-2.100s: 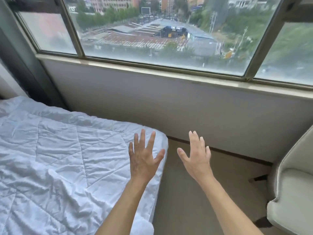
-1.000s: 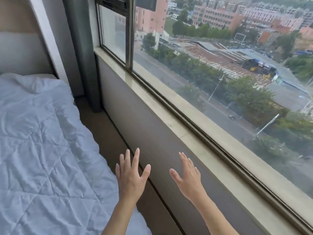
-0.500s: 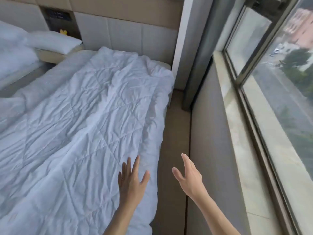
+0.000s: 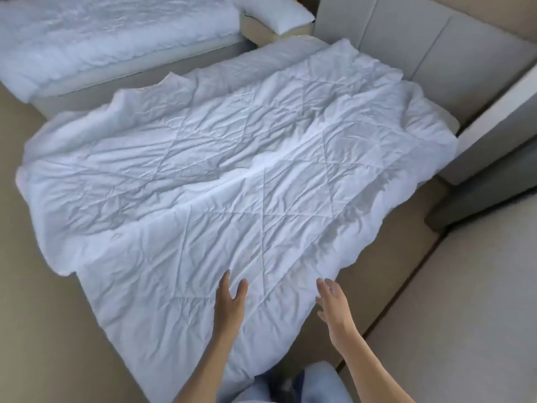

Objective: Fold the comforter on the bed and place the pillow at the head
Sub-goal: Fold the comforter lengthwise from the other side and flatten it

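Observation:
A white quilted comforter lies spread flat and wrinkled over the whole bed, its edges hanging over the sides. A white pillow rests on the nightstand at the top, beyond the bed's far corner. My left hand hovers open over the comforter's near end, fingers apart. My right hand is open too, held just past the comforter's right near edge. Neither hand holds anything.
A second bed with white bedding stands at the top left. A padded headboard runs behind the bed at the upper right. Beige floor lies on both sides. My legs in jeans show at the bottom.
The view has swung from the window round to the bed, which now fills the frame from its foot. Both hands stay open and empty in front of me.

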Tool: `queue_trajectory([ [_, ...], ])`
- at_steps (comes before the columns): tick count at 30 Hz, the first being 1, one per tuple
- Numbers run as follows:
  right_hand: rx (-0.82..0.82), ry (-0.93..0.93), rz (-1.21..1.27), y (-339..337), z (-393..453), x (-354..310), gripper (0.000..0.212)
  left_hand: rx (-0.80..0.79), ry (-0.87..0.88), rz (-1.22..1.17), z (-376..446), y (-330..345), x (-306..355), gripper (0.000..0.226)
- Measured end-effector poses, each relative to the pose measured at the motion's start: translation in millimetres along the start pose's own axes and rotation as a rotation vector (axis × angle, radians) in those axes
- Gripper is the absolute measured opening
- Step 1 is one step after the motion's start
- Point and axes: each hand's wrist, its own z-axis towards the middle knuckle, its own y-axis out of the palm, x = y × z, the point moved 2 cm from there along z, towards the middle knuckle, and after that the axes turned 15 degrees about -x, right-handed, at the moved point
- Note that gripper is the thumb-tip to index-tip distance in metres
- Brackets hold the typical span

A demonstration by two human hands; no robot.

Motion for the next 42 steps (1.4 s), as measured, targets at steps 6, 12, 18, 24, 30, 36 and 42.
queue_trajectory([
  [6,-0.203,0.299,0.12,10.0,35.3,35.6,0.052,0.122,-0.409,-0.634,-4.3,45.5,-77.9,0.051],
  [12,-0.408,0.47,0.071,36.8,66.4,43.5,0.062,0.491,-0.473,-1.205,-29.1,69.0,-107.9,0.023],
  [18,-0.476,0.547,0.071,53.4,78.1,61.2,0.069,0.629,-0.512,-1.625,-38.1,135.6,-129.8,0.06],
  [24,-0.484,0.603,0.003,45.9,86.1,86.6,0.068,0.667,-0.469,-1.847,-16.9,168.7,-151.2,0.083],
  [30,-0.432,0.598,-0.027,27.1,100.4,92.3,0.07,0.662,-0.417,-1.927,19.7,182.9,-172.7,0.077],
  [36,-0.419,0.609,-0.055,16.4,108.8,90.6,0.065,0.718,-0.375,-1.896,42.7,184.5,-189.8,0.087],
  [42,-0.435,0.642,-0.137,11.9,112.9,89.6,0.056,0.814,-0.401,-1.888,47.3,179.6,-190.9,0.082],
])
